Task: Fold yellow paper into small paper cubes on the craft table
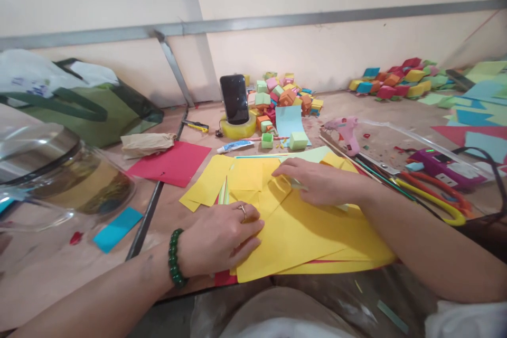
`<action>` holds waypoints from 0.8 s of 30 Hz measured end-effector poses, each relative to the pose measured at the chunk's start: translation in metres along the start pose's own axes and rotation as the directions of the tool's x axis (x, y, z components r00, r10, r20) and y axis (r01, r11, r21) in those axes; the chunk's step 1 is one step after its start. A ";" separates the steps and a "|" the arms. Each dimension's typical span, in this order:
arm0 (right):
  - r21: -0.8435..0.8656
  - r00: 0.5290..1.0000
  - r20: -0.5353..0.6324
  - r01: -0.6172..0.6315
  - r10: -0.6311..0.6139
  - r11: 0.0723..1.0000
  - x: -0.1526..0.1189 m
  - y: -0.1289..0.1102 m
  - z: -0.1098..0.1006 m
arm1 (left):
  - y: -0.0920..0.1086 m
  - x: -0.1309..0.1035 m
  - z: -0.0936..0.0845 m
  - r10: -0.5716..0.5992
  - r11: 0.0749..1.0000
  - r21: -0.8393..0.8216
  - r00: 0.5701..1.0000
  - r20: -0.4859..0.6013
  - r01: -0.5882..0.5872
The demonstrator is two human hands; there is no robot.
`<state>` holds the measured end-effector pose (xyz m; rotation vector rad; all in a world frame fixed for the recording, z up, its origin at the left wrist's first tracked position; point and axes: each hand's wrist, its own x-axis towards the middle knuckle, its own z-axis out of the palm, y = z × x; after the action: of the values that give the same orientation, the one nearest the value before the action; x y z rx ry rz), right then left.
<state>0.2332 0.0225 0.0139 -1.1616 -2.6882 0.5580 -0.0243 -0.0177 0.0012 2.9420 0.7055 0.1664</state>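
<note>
My left hand (222,235), with a ring and a green bead bracelet, rests on the near left part of a stack of yellow paper sheets (293,245). Its fingers are stretched out and a little apart. Across the upper part of the stack reaches my right hand (320,182), fingers extended over the paper. Close to its fingertips lies a small folded yellow paper piece (279,187). A yellow paper square (245,174) is just left of that. Part of the paper is hidden under my right hand and forearm.
Behind the stack are a phone (234,99) on a tape roll (238,128), folded paper boxes (288,96) and a glue tube (235,146). A pink glue gun (344,132) and orange-handled scissors (435,190) lie right. A glass teapot (95,179) stands left.
</note>
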 end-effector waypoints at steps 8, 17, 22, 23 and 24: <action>0.003 0.978 0.075 0.194 -0.193 0.981 0.003 -0.012 0.009 | -0.002 -0.002 0.004 0.006 1.000 0.028 1.000 -0.024 -0.006; -0.189 0.999 -0.027 0.012 -0.017 0.982 0.002 -0.010 -0.006 | 0.000 0.004 0.014 -0.061 0.986 0.147 0.993 -0.106 0.076; -0.240 0.995 -0.013 0.088 -0.094 0.967 0.005 -0.018 0.005 | 0.003 0.006 0.013 0.003 0.969 0.247 0.992 -0.127 0.028; -0.251 0.995 -0.012 0.093 -0.099 0.963 0.006 -0.016 0.007 | 0.002 0.005 0.013 0.018 0.963 0.269 0.991 -0.130 0.018; -0.265 0.995 -0.011 0.090 -0.097 0.960 0.006 -0.014 0.007 | 0.002 0.005 0.012 0.032 0.957 0.290 0.990 -0.135 0.008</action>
<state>0.2171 0.0159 0.0128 -1.0830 -2.8429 0.1723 -0.0179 -0.0180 -0.0104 3.2404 0.7922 0.2942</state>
